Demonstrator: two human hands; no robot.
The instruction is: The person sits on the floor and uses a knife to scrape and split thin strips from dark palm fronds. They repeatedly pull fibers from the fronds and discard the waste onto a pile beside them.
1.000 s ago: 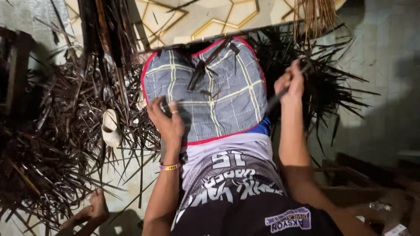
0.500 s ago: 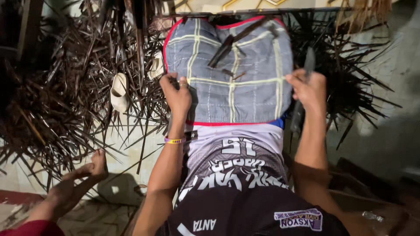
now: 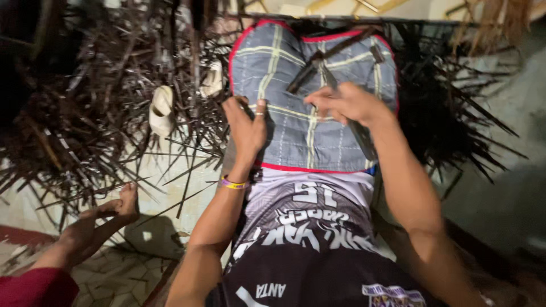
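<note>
A grey checked cloth (image 3: 296, 131) with red trim covers my lap. My left hand (image 3: 247, 128), with a ring and a yellow wristband, lies flat on the cloth's left edge and holds nothing. My right hand (image 3: 347, 103) is over the middle of the cloth, closed on a dark knife (image 3: 361, 136) whose long blade slants down toward my body. A few dark strips (image 3: 333, 54) lie across the top of the cloth, just beyond my right hand.
Heaps of dark thin leaf ribs (image 3: 85, 113) spread over the floor at left, with more at right (image 3: 455, 113). Two pale sandals (image 3: 161, 108) lie among the left heap. Another person's foot (image 3: 96, 224) and red garment (image 3: 34, 287) are at lower left.
My right hand has moved with the knife from the cloth's right edge to its middle. The left hand stays at the left edge. The view has tilted slightly.
</note>
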